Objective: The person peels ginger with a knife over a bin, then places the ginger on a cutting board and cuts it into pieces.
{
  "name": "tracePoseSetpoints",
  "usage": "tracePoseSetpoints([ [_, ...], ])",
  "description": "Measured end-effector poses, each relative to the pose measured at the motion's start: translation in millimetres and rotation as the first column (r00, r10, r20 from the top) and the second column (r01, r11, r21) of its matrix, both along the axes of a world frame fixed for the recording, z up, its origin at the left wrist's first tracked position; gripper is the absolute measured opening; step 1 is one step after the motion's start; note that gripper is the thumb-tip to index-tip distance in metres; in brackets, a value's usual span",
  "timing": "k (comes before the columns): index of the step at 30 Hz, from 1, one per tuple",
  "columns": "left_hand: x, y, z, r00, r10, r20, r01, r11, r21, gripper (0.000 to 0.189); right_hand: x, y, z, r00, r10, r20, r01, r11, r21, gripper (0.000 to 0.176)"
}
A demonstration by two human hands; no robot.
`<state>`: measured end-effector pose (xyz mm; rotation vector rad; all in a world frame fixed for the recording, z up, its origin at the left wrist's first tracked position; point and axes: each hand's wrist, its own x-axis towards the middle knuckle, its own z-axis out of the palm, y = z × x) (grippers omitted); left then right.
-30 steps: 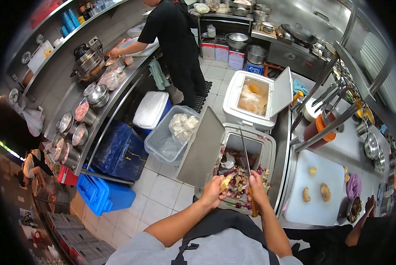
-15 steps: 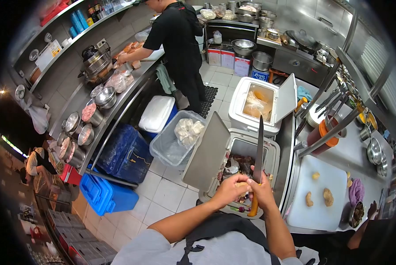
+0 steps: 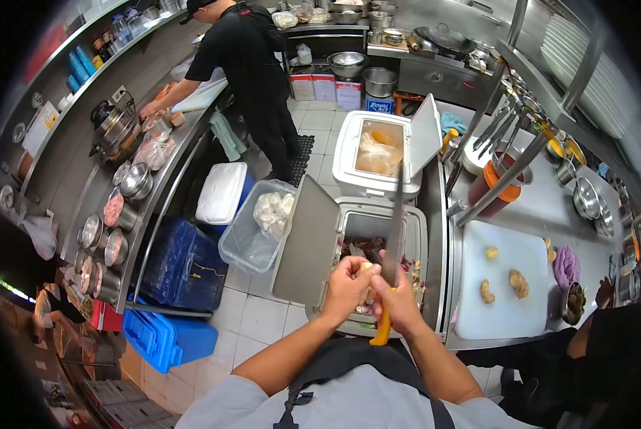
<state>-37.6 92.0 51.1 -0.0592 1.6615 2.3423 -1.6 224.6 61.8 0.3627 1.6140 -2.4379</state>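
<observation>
While the right hand gripped the knife tip-forward, I had the left hand pinching a pale piece, mostly hidden, probably ginger, just left of the knife, above the bin.

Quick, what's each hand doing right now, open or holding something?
Left hand: closed on a pale piece of food, mostly hidden.
Right hand: closed around a knife.

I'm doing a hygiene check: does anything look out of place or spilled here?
No clear spill stands out. What looks odd is the gray bin, open with scraps inside beneath the left hand and right hand, standing beside an open white cooler that holds a bag; scraps might stray across.
</observation>
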Motion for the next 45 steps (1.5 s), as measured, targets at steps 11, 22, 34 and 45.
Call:
tracePoseSetpoints([
  [11,-33,18,-9,0.922,0.051,0.385,-0.2,0.913,0.357,0.019,-5,23,-30,0.834,0.067,-0.548,0.426,0.554,0.715,0.073],
  [22,-54,21,44,0.947,-0.134,0.293,-0.067,0.808,0.585,0.031,28,12,37,0.828,0.345,-0.443,0.337,0.324,0.884,0.074],
  [34,-36,27,23,0.924,-0.09,0.371,-0.112,0.865,0.489,0.026,32,15,26,0.853,0.399,-0.336,0.24,0.272,0.932,0.058],
  [45,-10,38,8,0.943,0.063,0.326,-0.182,0.919,0.349,0.026,23,8,8,0.885,0.309,-0.348,0.158,0.504,0.849,0.049],
])
